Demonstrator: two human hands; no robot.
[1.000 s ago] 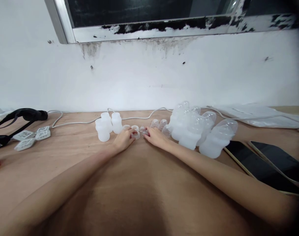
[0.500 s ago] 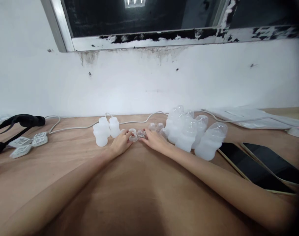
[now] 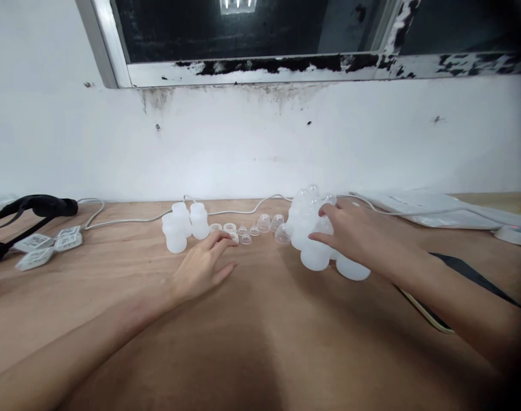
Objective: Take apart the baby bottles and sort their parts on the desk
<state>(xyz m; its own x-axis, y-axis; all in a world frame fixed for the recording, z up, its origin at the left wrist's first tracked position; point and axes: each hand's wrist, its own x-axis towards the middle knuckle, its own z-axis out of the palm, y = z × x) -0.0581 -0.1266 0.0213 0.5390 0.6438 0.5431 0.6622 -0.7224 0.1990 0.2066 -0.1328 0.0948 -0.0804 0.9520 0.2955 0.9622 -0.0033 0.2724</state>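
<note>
Black strap (image 3: 41, 204), white cable (image 3: 127, 218) and dark tablet (image 3: 461, 261) lie apart.

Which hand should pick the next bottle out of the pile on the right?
Right, I'd say. The right hand lies on the pile of bottles, touching them. The left hand is flat on the table by the small rings, apart from the pile.

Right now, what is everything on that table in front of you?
upright bottles: three, milky white, left of centre
capped bottles: a pile, milky white, right of centre
small caps: about eight, clear or white, between the groups
cable: one, white, along the back edge
strap: one, black, far left
tags: several, white, far left
plastic bags: clear, back right
dark slab: one seen, black, under right arm
table: one, brown wood
left hand: flat on the table, open
right hand: on the pile of capped bottles
</note>
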